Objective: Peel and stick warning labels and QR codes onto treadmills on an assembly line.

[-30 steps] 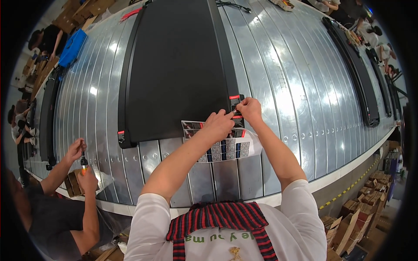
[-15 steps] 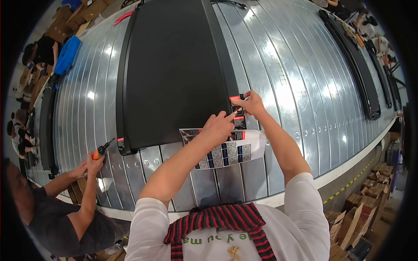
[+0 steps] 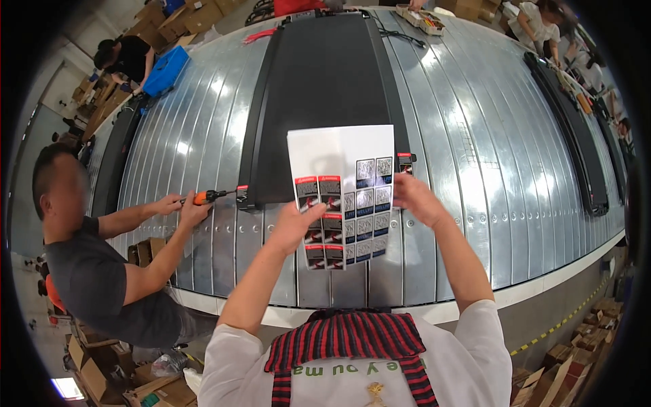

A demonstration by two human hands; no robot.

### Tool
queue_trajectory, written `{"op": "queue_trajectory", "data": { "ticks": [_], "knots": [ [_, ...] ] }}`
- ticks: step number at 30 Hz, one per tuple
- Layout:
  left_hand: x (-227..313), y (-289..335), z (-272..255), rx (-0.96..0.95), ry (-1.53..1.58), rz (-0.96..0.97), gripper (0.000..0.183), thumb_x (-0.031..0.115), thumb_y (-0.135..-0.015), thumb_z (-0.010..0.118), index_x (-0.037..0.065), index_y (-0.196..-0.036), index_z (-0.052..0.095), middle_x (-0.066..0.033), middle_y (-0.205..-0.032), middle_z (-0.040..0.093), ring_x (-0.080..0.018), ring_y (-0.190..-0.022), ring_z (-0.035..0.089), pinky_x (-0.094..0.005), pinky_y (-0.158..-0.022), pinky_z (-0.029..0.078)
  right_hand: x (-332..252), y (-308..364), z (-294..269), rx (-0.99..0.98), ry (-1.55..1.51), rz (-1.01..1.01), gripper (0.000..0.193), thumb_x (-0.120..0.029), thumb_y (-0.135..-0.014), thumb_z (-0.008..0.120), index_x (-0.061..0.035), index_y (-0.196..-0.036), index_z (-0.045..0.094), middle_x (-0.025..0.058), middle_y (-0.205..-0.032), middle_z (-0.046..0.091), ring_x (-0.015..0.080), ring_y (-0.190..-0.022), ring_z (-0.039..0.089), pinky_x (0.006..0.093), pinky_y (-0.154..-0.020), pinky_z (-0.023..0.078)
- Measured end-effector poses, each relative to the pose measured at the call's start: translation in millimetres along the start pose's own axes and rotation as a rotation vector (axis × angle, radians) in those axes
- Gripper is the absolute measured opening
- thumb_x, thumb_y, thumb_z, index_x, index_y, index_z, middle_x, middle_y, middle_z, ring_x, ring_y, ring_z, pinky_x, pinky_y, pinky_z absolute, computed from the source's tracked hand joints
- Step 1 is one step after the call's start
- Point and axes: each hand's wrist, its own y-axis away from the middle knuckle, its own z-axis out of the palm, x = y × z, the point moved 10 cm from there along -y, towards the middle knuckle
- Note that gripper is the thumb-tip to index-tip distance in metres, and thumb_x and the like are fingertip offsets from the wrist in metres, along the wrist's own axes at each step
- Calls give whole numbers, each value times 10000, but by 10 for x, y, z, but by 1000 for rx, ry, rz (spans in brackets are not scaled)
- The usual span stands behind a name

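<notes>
With the left hand, pinches the sticker sheets near their left edge, thumb in front. Holds them raised before the near end of the black deck. Has the right hand at their right edge, with fingertips partly hidden; cannot tell whether pinching.

Partly bare white label sheets are held up together.

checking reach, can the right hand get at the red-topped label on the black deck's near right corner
Probably yes: the right hand appears just below the red-topped label, which shows past the right edge of the label sheets. The hand is at that edge, and depth is hard to judge.
</notes>
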Motion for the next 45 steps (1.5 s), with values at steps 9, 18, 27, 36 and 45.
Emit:
{"op": "queue_trajectory", "data": {
  "ticks": [9,18,27,36,45],
  "knots": [
    [334,900,-204,-5,102,227,446,163,-763,640,16,-1143,459,-48,-1064,531,-131,-967,499,-277,-830,405,-501,582,1212,-88,272,-216,129,-34,-811,537,17,-927,556,45,-843,617,70,-722,565,221,-656,461],
    [534,1312,70,-131,410,259,527,130,-756,639,20,-1202,381,-79,-1124,500,-180,-1027,495,-306,-878,395,-1103,1223,1794,288,988,-932,311,-60,-656,691,-41,-934,554,75,-895,553,165,-764,548,262,-658,456],
    [540,1499,83,-193,322,242,560,133,-747,646,27,-1217,359,-84,-1137,496,-191,-1046,489,-327,-878,406,-680,1080,2159,-138,444,-570,342,-85,-698,696,-36,-985,517,39,-931,531,118,-812,547,237,-723,477],
    [609,1473,-98,-27,423,336,475,129,-821,554,71,-1240,337,-74,-1165,475,-214,-1068,476,-360,-905,395,-862,1210,2201,77,759,-894,370,-92,-707,673,-18,-1028,503,102,-1031,531,179,-926,533,281,-775,437],
    [675,1498,-211,-25,504,429,454,153,-838,529,11,-1224,336,-110,-1141,489,-230,-1024,511,-364,-872,433,-332,910,2274,-186,370,-489,399,-92,-767,590,-12,-1134,454,79,-1092,501,168,-989,501,296,-812,427]
  ]
}}
